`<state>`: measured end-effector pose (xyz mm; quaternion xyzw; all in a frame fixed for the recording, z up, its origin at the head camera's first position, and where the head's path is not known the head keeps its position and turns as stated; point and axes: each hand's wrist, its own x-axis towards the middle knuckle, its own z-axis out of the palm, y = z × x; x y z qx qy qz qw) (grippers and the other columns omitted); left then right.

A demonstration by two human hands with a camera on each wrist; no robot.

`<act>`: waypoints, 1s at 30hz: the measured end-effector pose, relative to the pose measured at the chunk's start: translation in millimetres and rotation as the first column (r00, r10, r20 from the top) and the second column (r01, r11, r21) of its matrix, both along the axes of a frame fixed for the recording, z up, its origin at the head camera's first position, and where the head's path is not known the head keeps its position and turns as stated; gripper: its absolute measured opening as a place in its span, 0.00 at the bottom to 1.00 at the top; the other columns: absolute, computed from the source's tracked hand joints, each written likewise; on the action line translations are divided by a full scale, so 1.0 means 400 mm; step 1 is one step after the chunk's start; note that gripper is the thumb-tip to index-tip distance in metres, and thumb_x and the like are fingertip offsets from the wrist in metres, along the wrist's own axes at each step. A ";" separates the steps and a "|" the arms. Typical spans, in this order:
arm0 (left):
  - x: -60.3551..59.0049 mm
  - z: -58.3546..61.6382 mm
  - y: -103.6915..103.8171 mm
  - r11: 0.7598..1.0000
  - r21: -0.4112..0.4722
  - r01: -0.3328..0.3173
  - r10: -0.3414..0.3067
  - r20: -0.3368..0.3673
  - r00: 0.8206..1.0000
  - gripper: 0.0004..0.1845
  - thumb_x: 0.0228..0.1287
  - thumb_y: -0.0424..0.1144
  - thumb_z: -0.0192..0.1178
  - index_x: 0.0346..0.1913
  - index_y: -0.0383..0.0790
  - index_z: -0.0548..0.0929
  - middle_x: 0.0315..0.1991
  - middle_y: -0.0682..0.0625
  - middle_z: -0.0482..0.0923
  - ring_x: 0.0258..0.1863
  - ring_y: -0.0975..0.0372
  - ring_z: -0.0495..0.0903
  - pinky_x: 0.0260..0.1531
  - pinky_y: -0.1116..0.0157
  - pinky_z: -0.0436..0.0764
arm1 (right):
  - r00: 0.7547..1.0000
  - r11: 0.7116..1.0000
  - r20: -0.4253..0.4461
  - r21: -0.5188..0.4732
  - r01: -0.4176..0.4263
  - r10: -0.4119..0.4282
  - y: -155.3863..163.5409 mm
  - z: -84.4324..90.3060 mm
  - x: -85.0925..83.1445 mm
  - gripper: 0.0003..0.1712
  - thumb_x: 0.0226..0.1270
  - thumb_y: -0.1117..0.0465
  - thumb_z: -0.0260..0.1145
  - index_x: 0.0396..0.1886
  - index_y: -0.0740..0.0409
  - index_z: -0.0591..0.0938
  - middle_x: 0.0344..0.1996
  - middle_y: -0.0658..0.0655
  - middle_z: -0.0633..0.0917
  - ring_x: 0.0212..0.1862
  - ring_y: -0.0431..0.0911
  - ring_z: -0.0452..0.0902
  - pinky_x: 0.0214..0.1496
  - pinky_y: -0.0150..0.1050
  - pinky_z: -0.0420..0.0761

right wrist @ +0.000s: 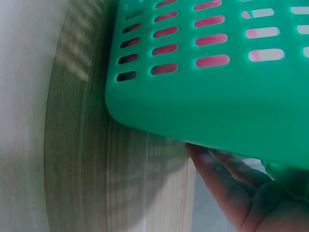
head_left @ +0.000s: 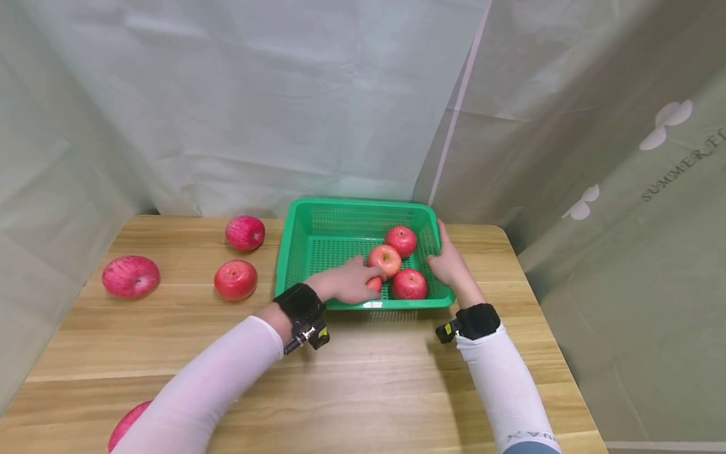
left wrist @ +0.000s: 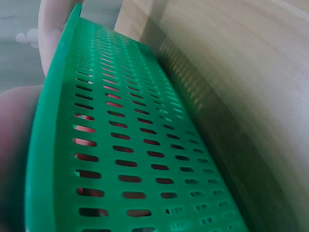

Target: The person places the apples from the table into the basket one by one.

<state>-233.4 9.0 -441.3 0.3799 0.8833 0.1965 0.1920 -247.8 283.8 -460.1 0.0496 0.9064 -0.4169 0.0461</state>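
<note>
Eight apples (four in the basket (head_left: 300, 230), four on the table (head_left: 397, 378)), one basket, one table.

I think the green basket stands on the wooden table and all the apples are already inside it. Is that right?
Not quite. The green basket does stand on the wooden table, but only some apples are inside; the head view shows three apples left of it on the table.
</note>
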 end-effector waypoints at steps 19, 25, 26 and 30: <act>-0.005 -0.014 0.003 1.000 0.019 -0.009 0.008 0.017 1.000 0.23 0.75 0.44 0.54 0.68 0.48 0.84 0.56 0.38 0.74 0.55 0.50 0.68 0.54 0.52 0.74 | 1.000 1.000 0.006 -0.011 -0.005 0.005 0.001 0.000 0.002 0.55 0.74 0.68 0.56 0.90 0.38 0.38 0.81 0.70 0.62 0.74 0.69 0.65 0.63 0.68 0.76; -0.008 -0.011 0.001 1.000 0.011 0.001 -0.001 0.041 0.999 0.23 0.76 0.44 0.54 0.70 0.48 0.83 0.57 0.38 0.76 0.57 0.50 0.68 0.55 0.52 0.74 | 1.000 1.000 0.007 -0.015 0.003 -0.003 0.000 0.000 0.003 0.54 0.74 0.68 0.56 0.90 0.41 0.39 0.81 0.71 0.62 0.73 0.70 0.66 0.63 0.69 0.77; -0.008 -0.010 0.001 1.000 0.013 0.001 -0.001 0.045 0.999 0.23 0.75 0.44 0.54 0.70 0.48 0.83 0.57 0.38 0.76 0.57 0.49 0.68 0.55 0.52 0.74 | 1.000 1.000 0.006 -0.015 0.004 -0.004 -0.001 0.001 0.003 0.54 0.74 0.68 0.56 0.90 0.41 0.39 0.81 0.71 0.62 0.73 0.70 0.66 0.63 0.69 0.77; -0.008 -0.007 0.001 1.000 0.013 0.001 -0.001 0.064 0.998 0.23 0.75 0.43 0.55 0.70 0.48 0.83 0.57 0.37 0.75 0.57 0.49 0.67 0.55 0.52 0.74 | 1.000 1.000 0.006 -0.017 0.005 -0.005 -0.001 0.003 0.003 0.55 0.74 0.68 0.57 0.90 0.41 0.39 0.80 0.71 0.62 0.73 0.70 0.67 0.62 0.69 0.77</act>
